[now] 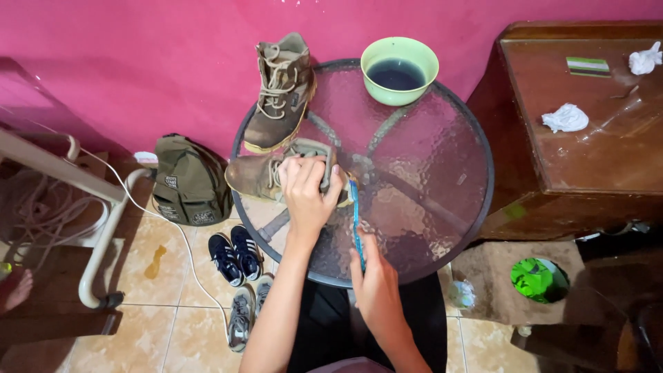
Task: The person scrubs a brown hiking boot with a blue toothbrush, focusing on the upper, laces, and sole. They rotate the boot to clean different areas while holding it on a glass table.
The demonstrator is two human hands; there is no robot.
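My left hand [307, 190] grips the ankle of a brown lace-up boot [259, 174] that lies on its side on a round glass table [428, 159]. My right hand [376, 287] holds a blue toothbrush [356, 221], whose head touches the boot's heel end. A second matching boot [282, 90] stands upright at the table's far left edge. A green bowl [399, 69] of dark liquid sits at the far edge.
An olive backpack [190, 181] leans on the pink wall. Dark sneakers [235, 254] and grey shoes [243, 314] lie on the tiled floor. A wooden cabinet [587, 152] with crumpled tissues [566, 117] stands at right. White tubing and a cable are at left.
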